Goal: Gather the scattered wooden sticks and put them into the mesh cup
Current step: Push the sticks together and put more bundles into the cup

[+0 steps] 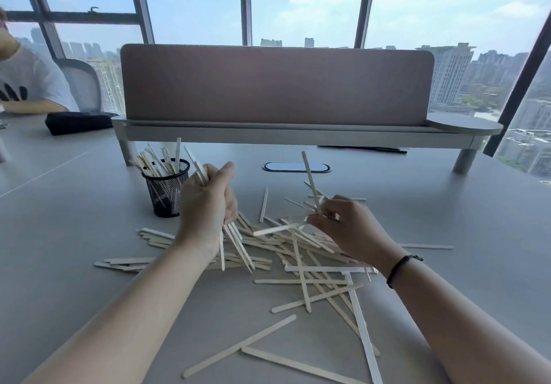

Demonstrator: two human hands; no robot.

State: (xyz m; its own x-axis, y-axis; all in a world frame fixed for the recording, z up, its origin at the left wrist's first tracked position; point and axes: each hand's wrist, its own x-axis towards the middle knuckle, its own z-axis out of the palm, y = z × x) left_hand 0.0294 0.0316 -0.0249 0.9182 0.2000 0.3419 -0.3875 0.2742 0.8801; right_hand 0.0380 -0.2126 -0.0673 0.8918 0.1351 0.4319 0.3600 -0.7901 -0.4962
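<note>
While both hands grip sticks, left hand a bundle, right hand a few, risk spilling beside mesh cup if loosened.

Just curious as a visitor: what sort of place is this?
Most likely a high-rise office. A grey shared desk carries a pink divider screen, a mesh office chair stands at the left, and tall windows look over city towers.
</note>
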